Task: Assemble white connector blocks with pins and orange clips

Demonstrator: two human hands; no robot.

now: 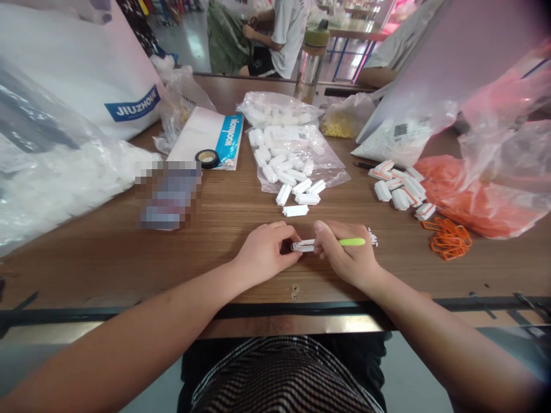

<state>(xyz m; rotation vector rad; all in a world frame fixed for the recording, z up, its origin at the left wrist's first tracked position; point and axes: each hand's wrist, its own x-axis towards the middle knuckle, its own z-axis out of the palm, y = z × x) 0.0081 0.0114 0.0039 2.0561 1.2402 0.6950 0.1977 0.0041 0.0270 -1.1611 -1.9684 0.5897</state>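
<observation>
Piece point(305, 246) (white, part-hidden) between both hands: left hand point(267, 246) pinching one end, right hand point(349, 261) closed around green tool point(353, 242), tip unseen. Loose left pinch could let piece skid, tool slipping off.

On a wooden bench point(232, 201), the left hand point(263, 252) holds a white piece point(306, 246); the right hand point(350, 258) grips a green tool point(353, 242).

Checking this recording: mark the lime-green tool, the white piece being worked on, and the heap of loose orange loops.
Lime-green tool point(353, 242): head view, on its exposed green end.
White piece point(306, 246): head view, on its uncovered stretch.
Heap of orange loops point(450, 238): head view, around the middle.
</observation>
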